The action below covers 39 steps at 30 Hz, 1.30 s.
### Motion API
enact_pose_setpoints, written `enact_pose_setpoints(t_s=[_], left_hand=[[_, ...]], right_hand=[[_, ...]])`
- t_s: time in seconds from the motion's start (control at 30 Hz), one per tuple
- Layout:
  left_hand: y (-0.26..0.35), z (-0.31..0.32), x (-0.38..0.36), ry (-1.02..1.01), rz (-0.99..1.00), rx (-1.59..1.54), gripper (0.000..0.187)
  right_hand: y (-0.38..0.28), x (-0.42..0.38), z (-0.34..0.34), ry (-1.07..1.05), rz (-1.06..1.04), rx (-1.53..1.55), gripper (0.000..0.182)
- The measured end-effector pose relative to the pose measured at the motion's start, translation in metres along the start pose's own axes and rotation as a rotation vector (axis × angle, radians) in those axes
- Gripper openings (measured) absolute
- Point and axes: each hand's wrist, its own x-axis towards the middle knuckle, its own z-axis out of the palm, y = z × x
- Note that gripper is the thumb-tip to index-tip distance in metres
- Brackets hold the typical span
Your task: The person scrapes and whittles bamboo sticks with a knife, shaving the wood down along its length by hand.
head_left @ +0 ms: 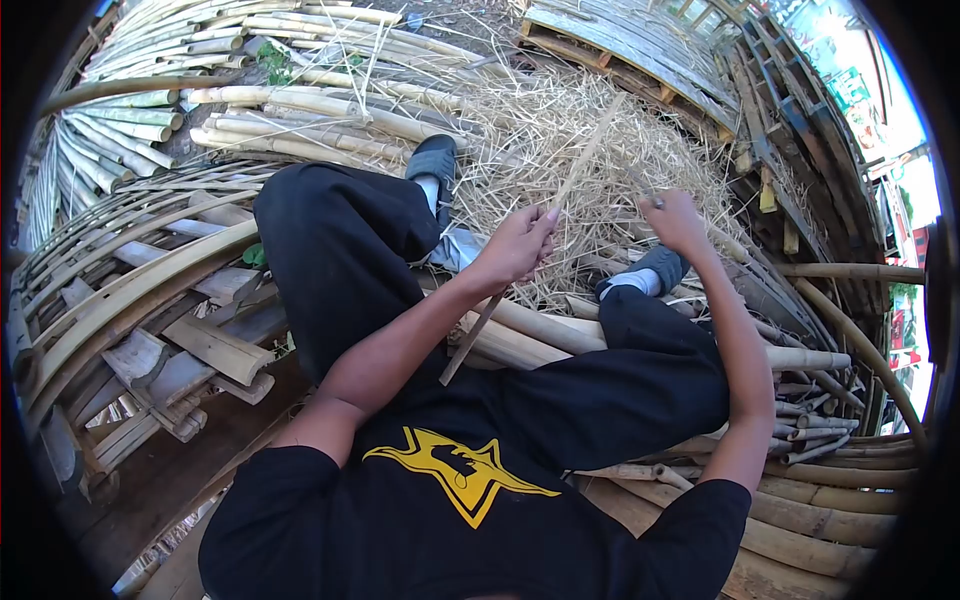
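My left hand (517, 247) is closed around a long, flat bamboo strip (588, 152). The strip slants from above the shavings at the upper right down toward my lap, its lower end showing below the hand. To the right, my right hand (678, 222) grips what looks like a knife (643, 187), a thin dark blade pointing up and left; its handle is mostly hidden in the fist. Blade and strip are apart. Beneath both hands lies a thick heap of pale bamboo shavings (550, 130).
Bamboo poles (310, 115) are stacked at the upper left. Split bamboo pieces (215, 345) lie at my left side. Wooden pallets (630, 55) stand at the back and right. My feet in dark shoes (432, 165) rest by the shavings, with more poles (820, 520) at lower right.
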Motion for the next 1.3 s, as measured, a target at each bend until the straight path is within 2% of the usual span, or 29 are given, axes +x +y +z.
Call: enact_pose_setpoints(t_s=[0.07,0.13,0.17,0.23,0.3,0.37,0.4,0.5,0.67,0.73,0.77,0.8,0.83,0.87,0.9,0.97,1.03,1.1,1.17,1.2,1.27,1.3], left_hand=[[-0.009,-0.002,0.007,-0.002,-0.002,0.006,0.037],[-0.015,-0.002,0.012,0.164,0.322,0.413,0.04],[-0.013,-0.003,0.009,0.165,0.319,0.422,0.04],[0.01,0.002,-0.007,0.166,0.236,0.711,0.042],[0.007,0.002,-0.007,0.192,0.237,0.714,0.04],[-0.003,0.0,-0.001,0.27,0.206,0.848,0.034],[-0.003,0.0,-0.001,0.266,0.281,0.899,0.029],[0.002,0.003,-0.009,0.244,0.298,0.962,0.028],[-0.022,-0.005,0.008,0.155,0.241,0.979,0.025],[-0.021,-0.013,0.004,0.137,0.522,0.985,0.023],[-0.013,-0.01,-0.007,0.123,0.523,0.994,0.023],[-0.002,-0.004,-0.028,0.151,0.34,0.903,0.024],[0.003,-0.002,-0.046,0.191,0.158,0.803,0.025],[0.001,-0.004,-0.056,0.22,0.201,0.792,0.028],[0.001,-0.011,-0.054,0.223,0.207,0.804,0.028],[-0.01,-0.019,-0.054,0.212,0.128,0.795,0.03],[-0.007,-0.02,-0.05,0.205,0.133,0.77,0.034],[0.003,-0.019,-0.047,0.136,0.144,0.735,0.04],[-0.004,-0.024,-0.042,0.115,0.222,0.709,0.039],[0.0,-0.024,-0.042,0.051,0.07,0.497,0.037],[0.014,-0.02,-0.049,-0.055,-0.199,0.066,0.029],[0.015,-0.021,-0.05,-0.052,-0.195,0.08,0.029]], right_hand=[[-0.049,-0.011,-0.004,-0.163,-0.102,0.018,0.038],[-0.073,-0.013,0.01,-0.208,-0.114,0.041,0.036],[-0.08,-0.014,0.015,-0.256,-0.125,0.051,0.035],[-0.085,-0.014,0.028,-0.227,-0.164,0.031,0.033],[-0.093,-0.017,0.031,-0.206,-0.202,0.001,0.031],[-0.104,-0.02,0.024,-0.262,-0.19,-0.051,0.03],[-0.103,-0.019,0.027,-0.268,-0.19,-0.053,0.03],[-0.098,-0.017,0.04,-0.249,-0.195,-0.076,0.03],[-0.08,-0.007,0.047,-0.199,-0.226,-0.197,0.028],[-0.048,0.023,0.049,-0.272,-0.061,-0.218,0.028],[0.0,0.042,0.04,-0.203,-0.14,-0.444,0.028],[0.06,0.067,0.029,-0.184,0.088,-0.419,0.031],[0.131,0.082,0.025,-0.073,0.252,-0.346,0.032],[0.119,0.055,-0.019,0.009,0.411,-0.248,0.037],[0.129,0.046,-0.028,0.13,0.542,-0.194,0.039],[0.138,0.039,-0.023,0.163,0.562,-0.167,0.041],[0.128,0.032,-0.012,0.143,0.41,-0.017,0.043],[0.09,0.021,-0.003,0.146,0.32,-0.058,0.044],[0.042,0.014,-0.017,-0.105,0.408,0.134,0.043],[0.036,0.017,-0.012,-0.097,0.404,0.147,0.043],[0.029,0.027,-0.004,-0.004,0.166,-0.01,0.041],[0.016,0.026,-0.008,0.006,0.165,0.002,0.041]])
